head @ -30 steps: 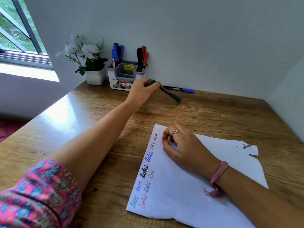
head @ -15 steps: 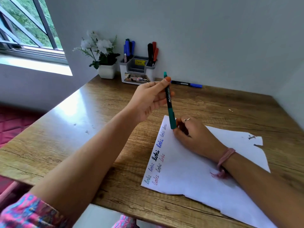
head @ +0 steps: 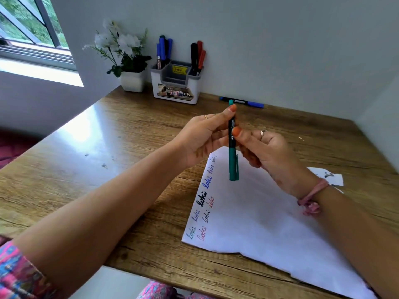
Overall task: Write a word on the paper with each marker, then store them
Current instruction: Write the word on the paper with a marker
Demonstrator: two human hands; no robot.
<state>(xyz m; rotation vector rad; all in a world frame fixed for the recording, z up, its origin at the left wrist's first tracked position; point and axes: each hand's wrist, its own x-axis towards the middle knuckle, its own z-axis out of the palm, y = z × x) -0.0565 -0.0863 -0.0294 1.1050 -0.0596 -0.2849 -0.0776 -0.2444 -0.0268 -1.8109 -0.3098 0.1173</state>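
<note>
The left hand [head: 200,137] pinches the slim green felt-tip marker [head: 232,147] at its upper barrel, thumb and forefinger clamped on it, with the marker upright and its cap end pointing down over the white paper sheet [head: 269,223]. The right hand [head: 269,152] sits at 3 o'clock of the marker, fingers curled and touching the barrel at mid-height; whether they fully grip it cannot be determined.

The step in hand appears to be uncapping. Keep the left hand firm on the barrel, move the right hand down to the cap at 6 o'clock, and pull straight along the marker's axis. Avoid twisting sideways, which risks ink on the fingers or the sheet.

The marker hangs above the sheet's upper corner, clear of the wooden desk [head: 108,169]. The written words run along the sheet's left edge at 7 o'clock of the marker. The white desk organiser [head: 174,91], holding blue, black and red markers, stands at 11 o'clock, well apart. A blue-capped marker [head: 241,102] lies on the desk at 12 o'clock.
</note>
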